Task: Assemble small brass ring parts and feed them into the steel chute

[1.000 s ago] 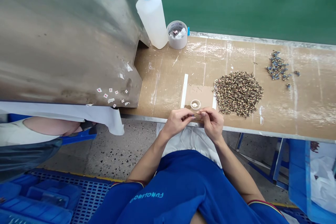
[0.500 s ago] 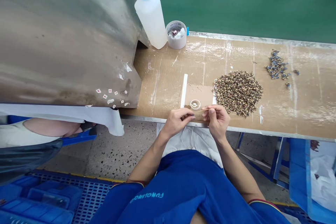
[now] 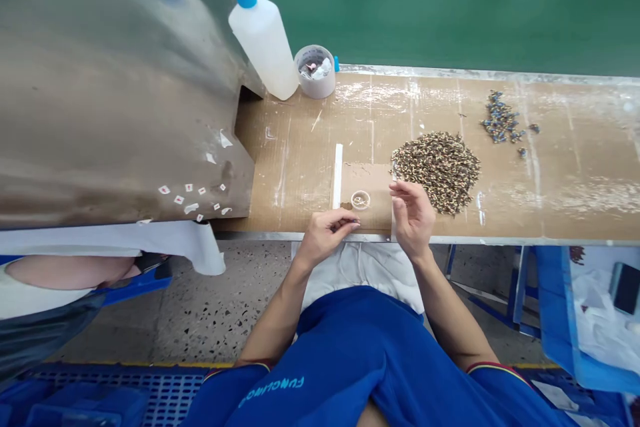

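My left hand (image 3: 329,235) is at the front edge of the cardboard-covered table, thumb and forefinger pinched together. Whatever sits in that pinch is too small to name. Just beyond those fingertips lies a small round clear dish (image 3: 360,199) with whitish matter in it, on a cardboard square (image 3: 367,177). My right hand (image 3: 414,219) is held open at the right side of this square, fingers stretched and thumb apart, with nothing visible in it. Behind and right of it spreads a large pile of tiny brown and gold pieces (image 3: 440,167).
A white bottle with a blue nozzle (image 3: 265,43) and a tape roll holding scraps (image 3: 316,83) stand at the back left. A smaller heap of blue-gold pieces (image 3: 500,117) lies at right. A metal housing (image 3: 125,113) bounds the left; another person's arm (image 3: 70,272) shows below it.
My right hand has opened and drawn away from the left; the thin stick it held no longer shows in it. My left hand keeps its pinch. The view has shifted slightly right.
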Tool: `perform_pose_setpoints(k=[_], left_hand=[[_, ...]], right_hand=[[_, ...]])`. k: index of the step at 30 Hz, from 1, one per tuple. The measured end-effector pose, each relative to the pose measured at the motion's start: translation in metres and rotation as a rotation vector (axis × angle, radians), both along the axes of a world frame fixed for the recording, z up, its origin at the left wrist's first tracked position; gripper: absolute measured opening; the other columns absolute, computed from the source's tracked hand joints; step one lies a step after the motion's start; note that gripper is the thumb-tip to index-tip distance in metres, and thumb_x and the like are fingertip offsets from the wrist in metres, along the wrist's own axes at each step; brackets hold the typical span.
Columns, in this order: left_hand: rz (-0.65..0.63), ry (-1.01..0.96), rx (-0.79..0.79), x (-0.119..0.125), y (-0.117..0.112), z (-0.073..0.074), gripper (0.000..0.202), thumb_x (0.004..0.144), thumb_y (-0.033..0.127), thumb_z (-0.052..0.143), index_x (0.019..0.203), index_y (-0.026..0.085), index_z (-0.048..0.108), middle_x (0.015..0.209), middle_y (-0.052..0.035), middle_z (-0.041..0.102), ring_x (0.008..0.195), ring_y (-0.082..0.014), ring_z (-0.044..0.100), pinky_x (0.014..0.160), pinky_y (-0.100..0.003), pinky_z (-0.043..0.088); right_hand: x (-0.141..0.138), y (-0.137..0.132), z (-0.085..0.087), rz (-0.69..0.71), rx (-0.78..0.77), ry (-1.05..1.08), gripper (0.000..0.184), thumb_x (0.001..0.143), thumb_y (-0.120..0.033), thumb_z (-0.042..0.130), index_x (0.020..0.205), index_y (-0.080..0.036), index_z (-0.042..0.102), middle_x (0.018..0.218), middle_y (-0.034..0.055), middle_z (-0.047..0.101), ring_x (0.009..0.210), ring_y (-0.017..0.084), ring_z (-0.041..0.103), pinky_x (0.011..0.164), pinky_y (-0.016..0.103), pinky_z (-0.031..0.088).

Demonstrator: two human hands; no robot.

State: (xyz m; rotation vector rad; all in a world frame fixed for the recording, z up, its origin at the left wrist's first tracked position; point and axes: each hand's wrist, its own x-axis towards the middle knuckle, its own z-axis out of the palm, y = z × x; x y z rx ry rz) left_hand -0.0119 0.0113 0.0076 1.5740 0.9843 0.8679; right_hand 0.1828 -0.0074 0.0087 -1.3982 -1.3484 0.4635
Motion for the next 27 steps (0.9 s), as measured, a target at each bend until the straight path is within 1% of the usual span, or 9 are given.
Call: perform_pose_setpoints(k=[4, 7, 10, 13, 16, 18, 21, 23, 27], left_hand=[[-0.006, -0.044, -0.024, -0.001, 0.000, -0.004, 0.015, 0.089, 0.029, 0.070, 0.086, 0.015, 0.075, 0.076, -0.0058, 0.076, 0.057, -0.0106, 0.065, 0.050, -0.018, 0.050], [-0.014, -0.067, -0.041, -0.002, 0.000, -0.007, 0.017, 0.089, 0.030, 0.070, 0.086, 0.014, 0.076, 0.077, -0.0068, 0.077, 0.058, -0.0110, 0.066, 0.050, -0.018, 0.051], [-0.018, -0.074, -0.041, -0.004, -0.001, -0.010, 0.017, 0.090, 0.030, 0.070, 0.090, 0.014, 0.078, 0.081, -0.0080, 0.078, 0.060, -0.0113, 0.068, 0.053, -0.019, 0.054], [-0.026, -0.076, -0.015, -0.005, -0.002, -0.011, 0.017, 0.090, 0.030, 0.071, 0.091, 0.014, 0.078, 0.086, -0.0089, 0.079, 0.064, -0.0121, 0.070, 0.057, -0.020, 0.057], [-0.028, -0.078, 0.030, -0.005, -0.002, -0.010, 0.016, 0.091, 0.028, 0.070, 0.091, 0.014, 0.078, 0.088, -0.0089, 0.080, 0.069, -0.0135, 0.073, 0.060, -0.021, 0.059], [-0.030, -0.075, 0.076, -0.004, -0.002, -0.010, 0.015, 0.091, 0.027, 0.069, 0.091, 0.015, 0.078, 0.089, -0.0089, 0.080, 0.075, -0.0153, 0.075, 0.066, -0.023, 0.061], [-0.042, -0.054, 0.155, -0.004, -0.002, -0.008, 0.013, 0.091, 0.025, 0.069, 0.089, 0.015, 0.077, 0.090, -0.0086, 0.080, 0.082, -0.0171, 0.076, 0.075, -0.026, 0.062], [-0.044, -0.034, 0.189, -0.003, -0.002, -0.006, 0.012, 0.091, 0.024, 0.068, 0.089, 0.015, 0.076, 0.088, -0.0079, 0.079, 0.080, -0.0164, 0.076, 0.073, -0.025, 0.061], [-0.041, 0.029, 0.197, -0.002, -0.002, -0.004, 0.013, 0.092, 0.025, 0.067, 0.086, 0.015, 0.074, 0.080, -0.0057, 0.077, 0.069, -0.0129, 0.071, 0.062, -0.021, 0.055]], right_hand=[[0.038, -0.018, 0.002, -0.268, -0.074, -0.056, 0.023, 0.098, -0.041, 0.052, 0.096, -0.021, 0.064, 0.084, 0.0049, 0.067, 0.078, 0.019, 0.067, 0.071, 0.034, 0.055], [0.061, -0.033, 0.000, -0.336, -0.163, -0.160, 0.025, 0.096, -0.043, 0.053, 0.094, -0.020, 0.065, 0.081, 0.0045, 0.068, 0.072, 0.019, 0.066, 0.065, 0.033, 0.053], [0.068, -0.045, -0.002, -0.302, -0.208, -0.284, 0.025, 0.096, -0.042, 0.053, 0.092, -0.021, 0.066, 0.081, 0.0051, 0.068, 0.070, 0.019, 0.064, 0.062, 0.032, 0.052], [0.067, -0.049, -0.001, -0.232, -0.217, -0.385, 0.022, 0.096, -0.039, 0.055, 0.091, -0.021, 0.067, 0.082, 0.0053, 0.067, 0.070, 0.019, 0.062, 0.061, 0.032, 0.051], [0.067, -0.048, 0.000, -0.149, -0.236, -0.441, 0.018, 0.096, -0.035, 0.056, 0.093, -0.022, 0.069, 0.088, 0.0063, 0.066, 0.077, 0.020, 0.063, 0.067, 0.034, 0.054], [0.068, -0.047, 0.001, -0.106, -0.253, -0.466, 0.018, 0.096, -0.033, 0.055, 0.095, -0.023, 0.070, 0.089, 0.0065, 0.065, 0.080, 0.021, 0.064, 0.071, 0.036, 0.055], [0.072, -0.047, 0.002, -0.073, -0.266, -0.479, 0.018, 0.096, -0.032, 0.055, 0.096, -0.024, 0.072, 0.089, 0.0059, 0.063, 0.079, 0.021, 0.064, 0.073, 0.037, 0.055], [0.073, -0.047, 0.003, -0.062, -0.256, -0.485, 0.018, 0.096, -0.031, 0.056, 0.096, -0.024, 0.072, 0.089, 0.0056, 0.063, 0.079, 0.021, 0.063, 0.072, 0.037, 0.055], [0.073, -0.047, 0.002, -0.067, -0.244, -0.509, 0.016, 0.095, -0.031, 0.058, 0.095, -0.025, 0.073, 0.088, 0.0050, 0.063, 0.079, 0.021, 0.063, 0.072, 0.037, 0.054]])
